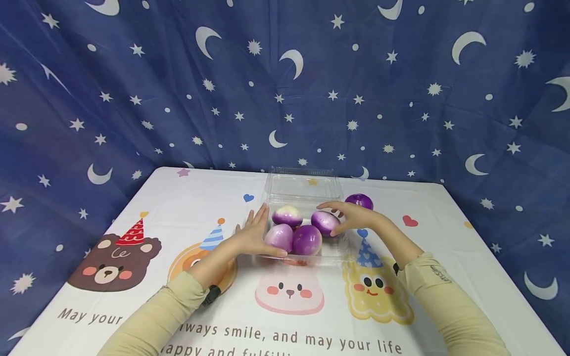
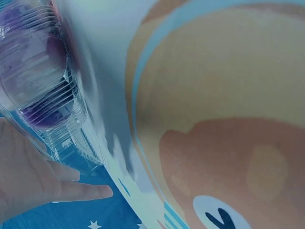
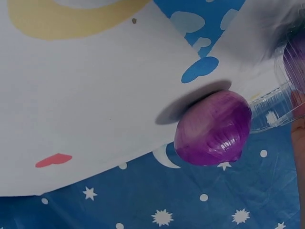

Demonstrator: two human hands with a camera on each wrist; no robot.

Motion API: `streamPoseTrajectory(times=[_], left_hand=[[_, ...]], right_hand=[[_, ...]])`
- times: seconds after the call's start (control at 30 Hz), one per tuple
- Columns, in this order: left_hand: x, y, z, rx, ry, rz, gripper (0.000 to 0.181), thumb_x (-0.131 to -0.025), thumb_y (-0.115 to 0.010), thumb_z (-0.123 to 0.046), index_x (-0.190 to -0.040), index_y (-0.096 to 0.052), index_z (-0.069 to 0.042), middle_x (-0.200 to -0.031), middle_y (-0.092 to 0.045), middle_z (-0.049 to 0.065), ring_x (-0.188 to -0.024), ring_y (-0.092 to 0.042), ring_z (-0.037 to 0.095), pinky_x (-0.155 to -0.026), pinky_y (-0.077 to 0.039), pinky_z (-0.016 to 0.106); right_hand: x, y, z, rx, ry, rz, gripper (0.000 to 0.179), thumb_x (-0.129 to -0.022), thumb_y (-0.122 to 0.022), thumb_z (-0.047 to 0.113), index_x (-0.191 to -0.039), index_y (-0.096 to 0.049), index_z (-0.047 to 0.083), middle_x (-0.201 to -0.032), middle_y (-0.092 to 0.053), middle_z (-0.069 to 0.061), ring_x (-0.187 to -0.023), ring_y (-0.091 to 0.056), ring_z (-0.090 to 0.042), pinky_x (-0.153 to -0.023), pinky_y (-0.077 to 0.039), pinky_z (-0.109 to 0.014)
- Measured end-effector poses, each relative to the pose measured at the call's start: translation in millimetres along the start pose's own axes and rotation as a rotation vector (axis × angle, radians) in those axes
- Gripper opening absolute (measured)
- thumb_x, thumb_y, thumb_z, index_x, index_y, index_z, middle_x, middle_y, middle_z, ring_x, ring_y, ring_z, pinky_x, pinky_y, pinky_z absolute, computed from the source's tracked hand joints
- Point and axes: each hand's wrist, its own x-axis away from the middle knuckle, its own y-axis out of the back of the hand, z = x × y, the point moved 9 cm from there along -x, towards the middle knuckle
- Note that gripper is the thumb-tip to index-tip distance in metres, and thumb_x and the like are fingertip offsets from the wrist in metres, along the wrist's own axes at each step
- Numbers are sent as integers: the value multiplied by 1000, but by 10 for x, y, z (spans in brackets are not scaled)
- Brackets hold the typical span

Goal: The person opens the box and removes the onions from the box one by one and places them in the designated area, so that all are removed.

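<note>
A clear plastic clamshell box (image 1: 336,252) stands on the table with several purple-and-white onions (image 1: 307,241) in it. My left hand (image 1: 254,240) lies along the box's left side, fingers straight and thumb stretched along the front rim; the left wrist view also shows this hand (image 2: 28,176) beside the ridged plastic wall (image 2: 66,119). At the box's right end, my right hand (image 1: 352,216) grips an onion (image 1: 324,222) between thumb and fingers. Only a sliver of that hand (image 3: 299,133) shows in the right wrist view. One more onion (image 1: 359,200) sits outside the box, behind the right hand.
The box's lid (image 1: 296,185) is folded back toward the table's far edge. A white tablecloth (image 1: 200,198) with cartoon prints and lettering covers the table. Behind it hangs a blue curtain (image 1: 249,99) with moons and stars.
</note>
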Motion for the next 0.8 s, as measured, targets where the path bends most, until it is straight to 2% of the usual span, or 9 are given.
streamPoseTrajectory(times=[0.13, 0.23, 0.47, 0.67, 0.8], left_hand=[[17, -22, -4, -1, -8, 3, 138, -59, -72, -73, -151, 7, -10, -159, 16, 2, -144, 9, 40, -104, -6, 75], [27, -29, -7, -8, -11, 1, 137, -59, -71, -73, -152, 7, -9, -159, 15, 2, -144, 8, 41, -104, -7, 75], [45, -14, -13, -2, -2, 7, 136, -60, -72, -72, -152, 7, -9, -159, 16, 2, -145, 9, 39, -105, -6, 74], [28, 1, -18, -5, 2, 5, 137, -60, -72, -73, -151, 9, -10, -158, 17, 2, -145, 9, 39, -106, -6, 73], [19, 14, -24, -12, 6, 6, 137, -60, -71, -73, -151, 10, -11, -158, 17, 2, -145, 9, 38, -107, -6, 72]], right_hand=[[-14, -55, 30, 4, 17, 54, 74, -80, -75, 17, -141, -37, -1, -146, -37, -22, -123, -44, -40, -98, -44, -50], [-27, -62, 38, 8, 27, 64, 70, -80, -74, 16, -139, -40, -1, -145, -38, -23, -124, -44, -39, -97, -45, -50], [-30, -17, 7, 3, 7, 34, 62, -80, -74, 17, -134, -49, 2, -138, -49, -19, -120, -50, -35, -94, -48, -47], [-45, 46, -49, -14, 20, -11, 62, -80, -75, 19, -134, -50, 4, -136, -52, -16, -116, -52, -30, -93, -49, -45], [-44, 78, -64, -38, 18, -22, 63, -81, -74, 20, -135, -49, 3, -136, -51, -17, -117, -51, -32, -93, -49, -45]])
